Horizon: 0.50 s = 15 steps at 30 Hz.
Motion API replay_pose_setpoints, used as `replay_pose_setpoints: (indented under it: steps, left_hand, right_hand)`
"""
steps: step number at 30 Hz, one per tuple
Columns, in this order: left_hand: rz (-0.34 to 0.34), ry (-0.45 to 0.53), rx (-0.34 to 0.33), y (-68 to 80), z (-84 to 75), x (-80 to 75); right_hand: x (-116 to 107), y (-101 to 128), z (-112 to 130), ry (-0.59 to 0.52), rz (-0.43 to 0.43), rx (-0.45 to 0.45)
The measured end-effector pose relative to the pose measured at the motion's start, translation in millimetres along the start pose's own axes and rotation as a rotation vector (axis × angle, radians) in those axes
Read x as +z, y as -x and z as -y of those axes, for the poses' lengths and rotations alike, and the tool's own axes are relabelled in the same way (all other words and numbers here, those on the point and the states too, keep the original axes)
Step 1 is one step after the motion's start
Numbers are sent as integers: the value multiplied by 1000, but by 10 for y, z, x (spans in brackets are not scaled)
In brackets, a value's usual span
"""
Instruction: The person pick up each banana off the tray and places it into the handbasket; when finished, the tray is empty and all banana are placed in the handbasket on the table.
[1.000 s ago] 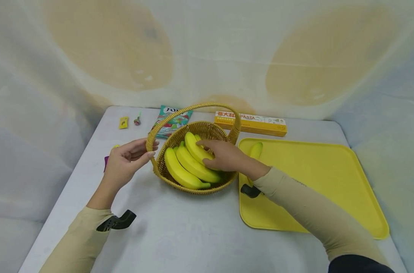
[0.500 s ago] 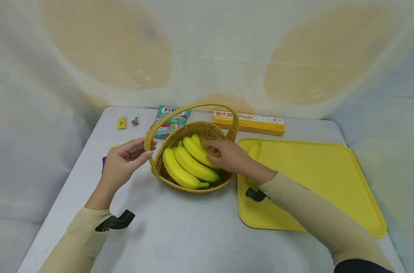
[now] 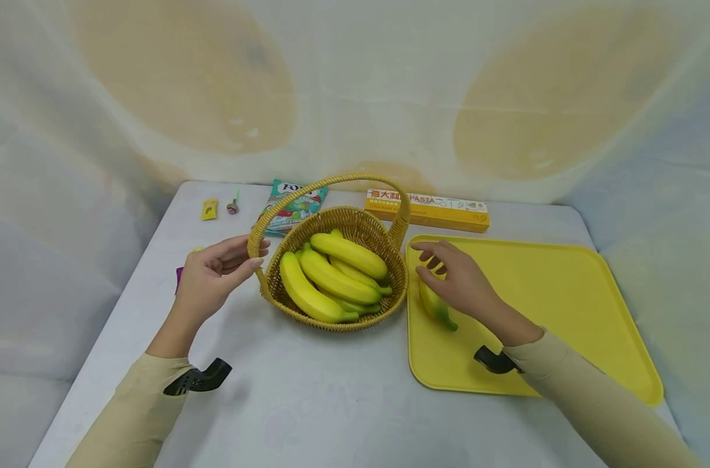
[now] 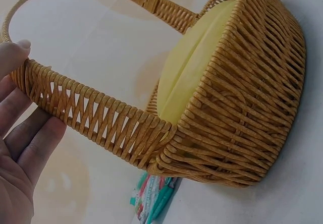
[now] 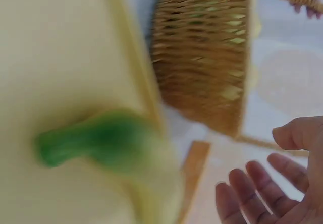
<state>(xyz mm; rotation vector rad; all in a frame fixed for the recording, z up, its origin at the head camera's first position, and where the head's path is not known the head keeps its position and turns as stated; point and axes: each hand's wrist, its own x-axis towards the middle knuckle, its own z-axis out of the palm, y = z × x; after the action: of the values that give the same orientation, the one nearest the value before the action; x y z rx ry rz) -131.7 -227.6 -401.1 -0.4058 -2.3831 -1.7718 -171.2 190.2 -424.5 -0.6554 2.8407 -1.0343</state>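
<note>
A wicker basket (image 3: pixel 331 327) with a tall arched handle holds several yellow bananas (image 3: pixel 310 292). My left hand (image 3: pixel 217 273) pinches the left side of that handle between thumb and fingers, which the left wrist view shows close up. Over the left edge of a yellow tray (image 3: pixel 542 312), my right hand (image 3: pixel 462 279) hovers with nothing in its grasp, fingers loosely bent and spread. Just under it a single banana (image 3: pixel 435 305) lies on the tray, partly covered by the hand in the head view. Its green stem (image 5: pixel 101 138) appears blurred in the right wrist view.
Behind the basket lie a teal candy bag (image 3: pixel 293 208) and a pasta box (image 3: pixel 427 209). A small yellow packet (image 3: pixel 210 209) and a lollipop (image 3: pixel 232 205) sit at the back left. Something purple (image 3: pixel 178 278) is mostly hidden behind the left hand.
My right hand has let go of a banana in the basket and moved right, over the tray. The released banana lies across the others. My left hand stays on the handle.
</note>
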Motion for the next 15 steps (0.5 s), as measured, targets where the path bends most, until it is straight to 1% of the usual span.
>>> replay_pose_setpoints:
  steps: [4,9,12,15]
  left_hand:
    - [2,6,-3,-1,2,-4]
    - [0,-10,-6,-1,1,-3]
    - [-4,-28,-4,1,-3,-4]
    - [-5,-37,0,1,-8,-4]
  right_hand:
    - [45,108,-222,43,29,115]
    - [157,184,-396,68,91,271]
    - [213,197,-438,74,123,315]
    - [230,199,-440,77,134,315]
